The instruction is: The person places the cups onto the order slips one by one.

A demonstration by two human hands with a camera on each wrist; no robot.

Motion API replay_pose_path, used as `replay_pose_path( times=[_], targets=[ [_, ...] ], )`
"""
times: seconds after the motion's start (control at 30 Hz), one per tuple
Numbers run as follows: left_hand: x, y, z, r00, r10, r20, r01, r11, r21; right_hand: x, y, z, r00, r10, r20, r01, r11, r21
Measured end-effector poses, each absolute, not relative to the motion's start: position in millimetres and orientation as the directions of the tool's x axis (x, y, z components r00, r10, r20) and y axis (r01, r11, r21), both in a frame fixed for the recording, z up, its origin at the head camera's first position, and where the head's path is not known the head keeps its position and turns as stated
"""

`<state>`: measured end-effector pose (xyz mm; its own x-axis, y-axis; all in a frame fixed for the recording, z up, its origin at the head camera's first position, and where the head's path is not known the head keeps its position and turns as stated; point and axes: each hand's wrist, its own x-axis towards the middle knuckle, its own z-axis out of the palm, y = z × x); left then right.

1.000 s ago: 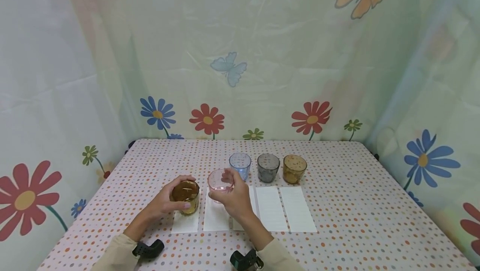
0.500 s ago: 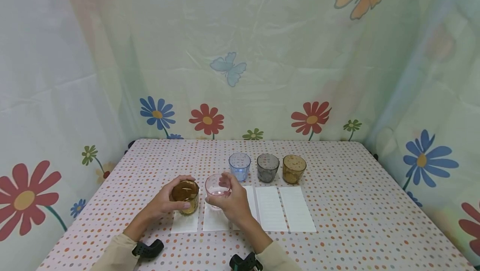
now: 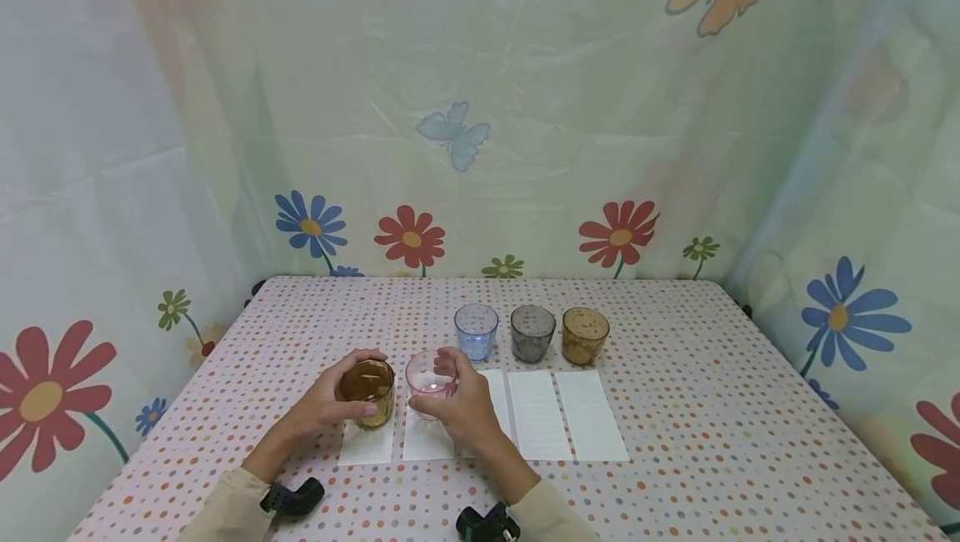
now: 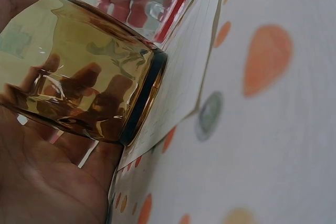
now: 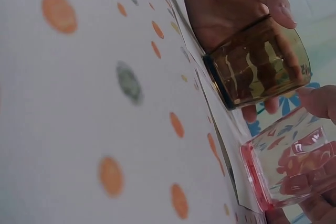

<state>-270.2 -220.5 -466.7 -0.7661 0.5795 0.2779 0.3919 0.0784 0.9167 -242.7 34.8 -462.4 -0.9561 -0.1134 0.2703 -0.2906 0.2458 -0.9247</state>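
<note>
My left hand (image 3: 332, 396) grips an amber glass (image 4: 79, 72), its thumb and fingers curled round the sides. This glass stands upright on the leftmost white paper strip (image 3: 366, 448). Just to its right, my right hand (image 3: 468, 409) holds a clear pink glass (image 5: 289, 166) between thumb and fingers. The pink glass is upright over the second paper strip (image 3: 427, 442), and its base looks to be on or very near the paper. In the head view the fingers partly hide its right side. A small gap separates the two glasses.
Behind the hands stand a blue glass (image 3: 476, 333), a grey glass (image 3: 533, 333) and a second amber glass (image 3: 585, 336) in a row. More white paper strips (image 3: 592, 417) lie to the right on the dotted tablecloth (image 3: 712, 417). A flowered curtain (image 3: 525, 108) hangs behind the table.
My right hand has brought the pink glass down and slightly left, away from the blue glass and closer to the amber one. The left hand keeps its grip in place.
</note>
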Motion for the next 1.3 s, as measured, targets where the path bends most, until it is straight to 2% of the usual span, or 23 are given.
replay_pose_path(
  times=[0.37,0.67,1.0,1.3],
  targets=[
    [-267,-225,-469,-0.761,0.577,0.296,0.404,0.065,0.913,-246,38,-463,-0.955,-0.158,0.252,-0.289,0.290,-0.912],
    [-267,-225,-467,-0.782,0.565,0.263,0.355,0.059,0.933,-246,41,-456,-0.956,-0.220,0.192,-0.244,0.239,-0.940],
    [-272,-221,-465,-0.736,0.608,0.299,0.370,-0.008,0.929,-246,46,-451,-0.956,-0.228,0.182,-0.239,0.254,-0.937],
    [-270,-220,-465,-0.746,0.602,0.284,0.360,0.005,0.933,-249,49,-449,-0.948,-0.271,0.166,-0.242,0.279,-0.929]
  ],
)
